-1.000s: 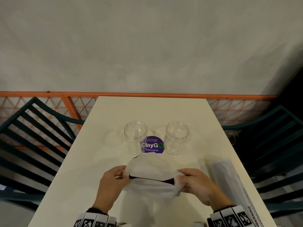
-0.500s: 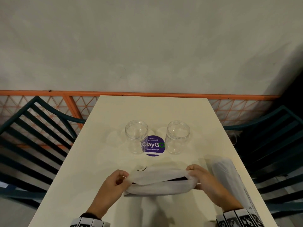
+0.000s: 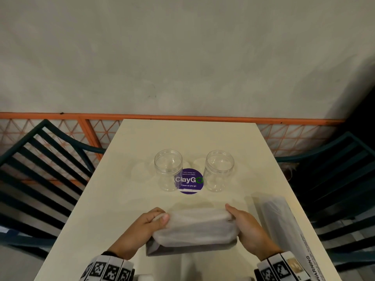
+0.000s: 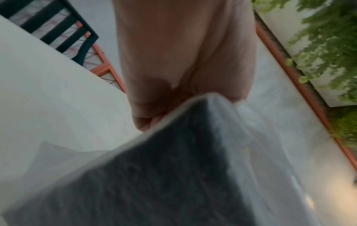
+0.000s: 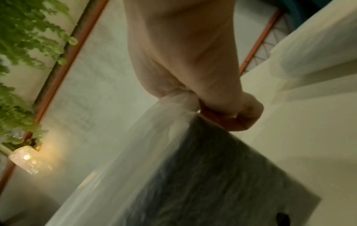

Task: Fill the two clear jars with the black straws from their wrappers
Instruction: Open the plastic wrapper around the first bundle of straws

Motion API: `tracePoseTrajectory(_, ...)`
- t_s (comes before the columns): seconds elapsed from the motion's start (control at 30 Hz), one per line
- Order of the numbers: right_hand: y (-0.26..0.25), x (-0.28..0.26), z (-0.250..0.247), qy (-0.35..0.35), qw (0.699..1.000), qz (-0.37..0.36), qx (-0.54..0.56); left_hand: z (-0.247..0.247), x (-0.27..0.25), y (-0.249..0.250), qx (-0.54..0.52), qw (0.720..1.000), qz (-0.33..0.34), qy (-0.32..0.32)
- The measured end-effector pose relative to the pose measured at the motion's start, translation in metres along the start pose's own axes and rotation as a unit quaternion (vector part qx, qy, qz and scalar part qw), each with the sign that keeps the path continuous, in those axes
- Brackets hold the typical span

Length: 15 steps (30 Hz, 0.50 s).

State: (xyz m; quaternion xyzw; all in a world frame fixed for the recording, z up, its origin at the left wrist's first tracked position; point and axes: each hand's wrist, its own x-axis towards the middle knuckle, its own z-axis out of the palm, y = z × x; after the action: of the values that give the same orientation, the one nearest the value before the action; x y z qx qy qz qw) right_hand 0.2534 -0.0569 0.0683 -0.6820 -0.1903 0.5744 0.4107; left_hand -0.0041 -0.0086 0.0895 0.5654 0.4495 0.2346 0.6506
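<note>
Two clear jars stand open and hold nothing at mid-table, the left jar point(image 3: 168, 170) and the right jar point(image 3: 219, 170). Near the front edge both hands hold a translucent white wrapper point(image 3: 194, 227) with a dark bundle of black straws point(image 4: 158, 180) showing through it. My left hand point(image 3: 151, 222) pinches the wrapper's left end point(image 4: 201, 100). My right hand point(image 3: 242, 222) grips its bunched right end point(image 5: 179, 102). The dark straws point(image 5: 212, 175) fill the wrapper below the grip.
A second long wrapper point(image 3: 284, 226) with printed warning text lies along the table's right edge. A purple round sticker point(image 3: 189, 182) sits between the jars. Dark slatted chairs point(image 3: 40, 165) flank the cream table point(image 3: 121, 189), and an orange railing point(image 3: 182, 116) runs behind it.
The wrapper's mouth, earlier pulled open with a black strip showing, is now drawn flat and taut. Both hands moved apart and slightly toward me.
</note>
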Motion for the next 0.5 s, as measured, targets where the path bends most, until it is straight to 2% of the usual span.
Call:
tracePoseTrajectory(0.03,0.001,0.000,-0.001,-0.004,1.000,0.003,-0.009,-0.001,0.000,0.000,-0.004,1.000,-0.007,0.007)
tracePoseTrajectory(0.1,-0.001,-0.006,-0.003,-0.040,0.997,-0.016,-0.062,-0.004,0.002,-0.002,0.089,0.995,-0.020,0.045)
tracePoseTrajectory(0.17,-0.005,-0.015,-0.007,-0.076,0.990,-0.040,-0.114,-0.006,0.004,-0.006,0.229,0.968,-0.029,0.093)
tracePoseTrajectory(0.23,-0.003,-0.017,-0.011,-0.100,0.985,-0.063,-0.126,-0.002,0.004,-0.008,0.303,0.944,-0.063,0.117)
tracePoseTrajectory(0.33,0.004,-0.010,-0.010,-0.117,0.983,-0.074,-0.123,0.010,0.005,-0.008,0.317,0.935,-0.098,0.122)
tracePoseTrajectory(0.5,0.003,-0.010,-0.003,-0.060,0.964,-0.070,-0.250,0.017,0.007,-0.002,0.349,0.929,-0.091,0.082)
